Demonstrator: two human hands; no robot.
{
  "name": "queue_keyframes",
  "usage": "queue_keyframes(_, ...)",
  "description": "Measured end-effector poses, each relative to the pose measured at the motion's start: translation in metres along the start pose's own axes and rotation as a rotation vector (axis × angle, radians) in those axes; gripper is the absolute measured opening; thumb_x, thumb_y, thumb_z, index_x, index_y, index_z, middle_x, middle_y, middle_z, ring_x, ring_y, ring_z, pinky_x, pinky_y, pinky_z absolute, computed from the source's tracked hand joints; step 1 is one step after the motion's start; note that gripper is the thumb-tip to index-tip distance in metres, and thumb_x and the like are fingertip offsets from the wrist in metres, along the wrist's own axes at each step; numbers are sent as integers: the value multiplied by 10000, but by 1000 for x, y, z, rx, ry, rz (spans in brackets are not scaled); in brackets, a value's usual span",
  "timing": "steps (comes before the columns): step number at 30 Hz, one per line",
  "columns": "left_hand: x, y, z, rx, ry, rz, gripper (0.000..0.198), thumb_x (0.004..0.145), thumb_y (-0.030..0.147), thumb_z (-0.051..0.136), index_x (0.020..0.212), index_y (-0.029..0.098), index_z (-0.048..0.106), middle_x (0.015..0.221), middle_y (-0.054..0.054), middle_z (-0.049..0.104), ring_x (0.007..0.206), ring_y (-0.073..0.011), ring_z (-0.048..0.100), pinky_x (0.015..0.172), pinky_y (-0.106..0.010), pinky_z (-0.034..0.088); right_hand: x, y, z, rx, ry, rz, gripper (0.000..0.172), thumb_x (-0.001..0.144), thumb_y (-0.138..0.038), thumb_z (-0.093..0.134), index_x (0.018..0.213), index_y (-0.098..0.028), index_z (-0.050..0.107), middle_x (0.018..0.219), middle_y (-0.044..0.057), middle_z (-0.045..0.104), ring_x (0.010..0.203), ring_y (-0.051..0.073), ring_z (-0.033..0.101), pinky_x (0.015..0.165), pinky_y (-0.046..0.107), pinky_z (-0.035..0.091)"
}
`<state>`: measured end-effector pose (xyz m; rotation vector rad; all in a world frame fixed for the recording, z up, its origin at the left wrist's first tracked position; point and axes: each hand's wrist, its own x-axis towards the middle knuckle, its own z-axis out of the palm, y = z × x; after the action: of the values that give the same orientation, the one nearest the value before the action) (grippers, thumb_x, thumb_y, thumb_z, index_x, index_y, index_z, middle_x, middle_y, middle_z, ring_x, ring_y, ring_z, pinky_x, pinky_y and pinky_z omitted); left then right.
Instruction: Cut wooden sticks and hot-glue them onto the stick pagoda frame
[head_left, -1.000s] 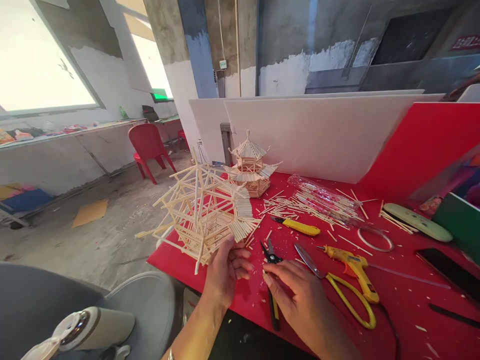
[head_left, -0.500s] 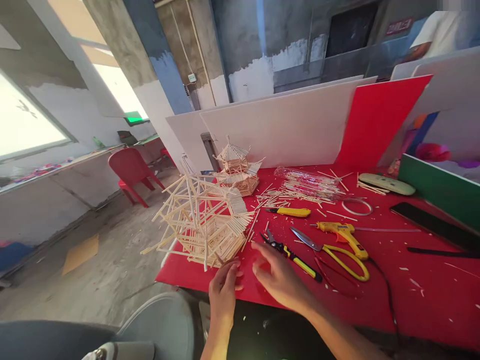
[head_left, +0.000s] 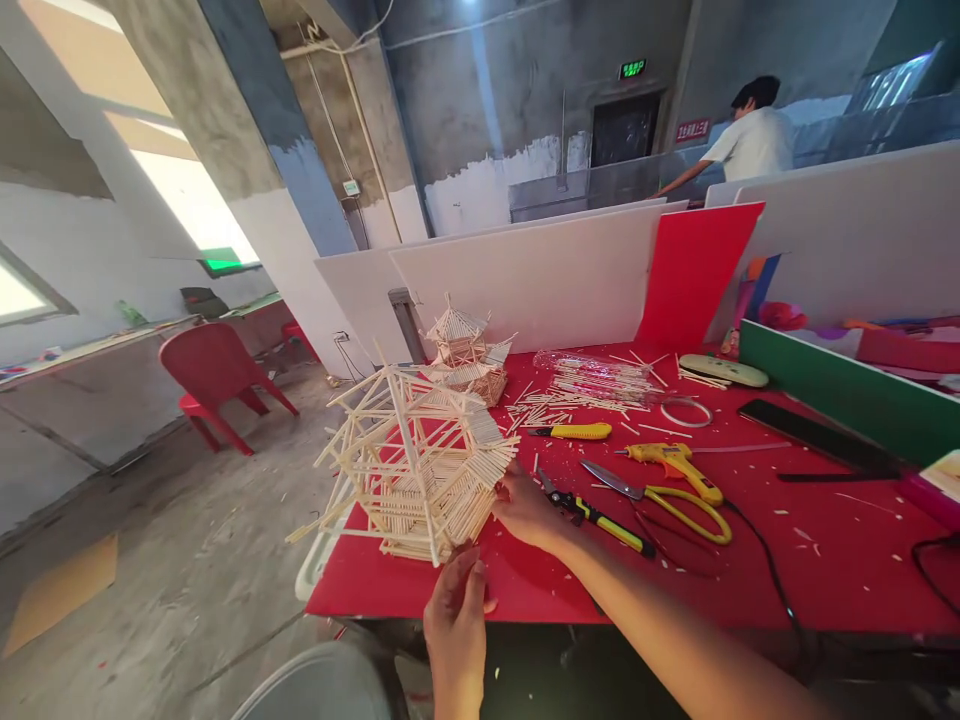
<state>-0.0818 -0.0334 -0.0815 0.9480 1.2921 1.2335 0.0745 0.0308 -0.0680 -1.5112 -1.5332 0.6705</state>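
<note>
A frame model of pale wooden sticks (head_left: pixel 427 470) with a slatted roof part stands at the table's left front corner. At its right side, my right hand (head_left: pixel 529 512) has curled fingers against the lower edge; the fingertips are partly hidden. Just in front of the model, my left hand (head_left: pixel 457 605) is closed in a pinch, and whatever lies between its fingers is too small to make out. Behind stands a finished-looking stick pagoda (head_left: pixel 465 350) with a pointed roof. Pliers (head_left: pixel 596 515) with yellow-black handles lie right of my right hand.
On the red table (head_left: pixel 555 595) are scissors (head_left: pixel 645 492), a yellow glue gun (head_left: pixel 675 465) with a cord, a utility knife (head_left: pixel 574 431), loose sticks (head_left: pixel 592 385), a tape ring (head_left: pixel 686 411) and a black phone-like slab (head_left: pixel 810 432). White boards (head_left: pixel 525 275) stand behind. A person (head_left: pixel 754 140) is beyond.
My right hand has moved from open beside the model to its right edge, fingers now curled. My left hand stays pinched in front. The view has shifted, showing more of the person behind.
</note>
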Motion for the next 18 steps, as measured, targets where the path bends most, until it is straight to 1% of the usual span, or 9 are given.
queue_keyframes(4, 0, 3, -8, 33, 62, 24, 298, 658, 325, 823, 915, 183, 779, 1073, -85, 749, 795, -232, 702, 522, -255, 578, -10, -7, 7, -10, 14, -4, 472, 685, -16, 512, 1072, -244, 657, 1217, 48, 575, 1124, 205, 560, 955, 312, 438)
queue_keyframes(7, -1, 8, -10, 45, 70, 30, 283, 642, 320, 834, 883, 182, 782, 998, -83, 768, 770, -243, 713, 507, -258, 569, -17, -12, 6, -15, 22, -9, 503, 686, -25, 540, 1122, -255, 640, 1244, 51, 572, 1143, 215, 558, 956, 319, 442)
queue_keyframes(10, -4, 11, -3, 53, 44, 36, 320, 649, 379, 829, 889, 173, 778, 947, -100, 771, 832, -273, 721, 520, -260, 567, -28, -14, -7, -22, 39, -11, 557, 705, -41, 544, 1225, -234, 594, 1276, 81, 574, 1154, 227, 558, 960, 338, 443)
queue_keyframes(12, -7, 11, 7, 73, 33, 52, 358, 659, 428, 818, 898, 166, 767, 960, -110, 762, 808, -265, 720, 514, -264, 564, -38, -14, -21, -21, 45, -10, 554, 752, -68, 532, 1286, -213, 564, 1260, 96, 603, 1102, 217, 592, 943, 336, 451)
queue_keyframes(13, -8, 11, 12, 82, 26, 63, 378, 665, 443, 812, 913, 164, 758, 950, -107, 758, 768, -249, 716, 511, -265, 562, -43, -15, -28, -18, 39, -9, 518, 789, -94, 522, 1292, -210, 566, 1212, 91, 640, 1043, 205, 621, 913, 323, 462)
queue_keyframes(15, -9, 9, 24, 89, -3, 80, 411, 676, 470, 798, 937, 158, 739, 851, -85, 749, 663, -209, 691, 494, -261, 549, -54, -16, -43, -10, 3, -3, 377, 871, -182, 502, 1225, -218, 625, 1011, 56, 725, 861, 176, 671, 787, 276, 484)
queue_keyframes(16, -10, 8, 31, 86, -24, 80, 421, 679, 483, 792, 934, 154, 732, 776, -66, 735, 610, -191, 671, 481, -254, 536, -60, -17, -49, -8, -23, -1, 294, 903, -242, 496, 1136, -223, 675, 881, 33, 741, 766, 165, 677, 709, 251, 475)
queue_keyframes(17, -12, 7, 38, 79, -55, 74, 424, 682, 495, 785, 921, 150, 726, 705, -47, 713, 563, -174, 648, 466, -244, 518, -65, -17, -55, -9, -49, -1, 252, 925, -304, 492, 1017, -225, 713, 765, 17, 735, 690, 156, 671, 641, 232, 450)
queue_keyframes(18, -13, 7, 45, 71, -90, 64, 421, 687, 508, 776, 894, 146, 720, 644, -30, 688, 524, -159, 625, 452, -233, 497, -70, -17, -59, -16, -69, 0, 284, 940, -363, 484, 888, -222, 725, 674, 9, 715, 627, 149, 656, 587, 221, 414)
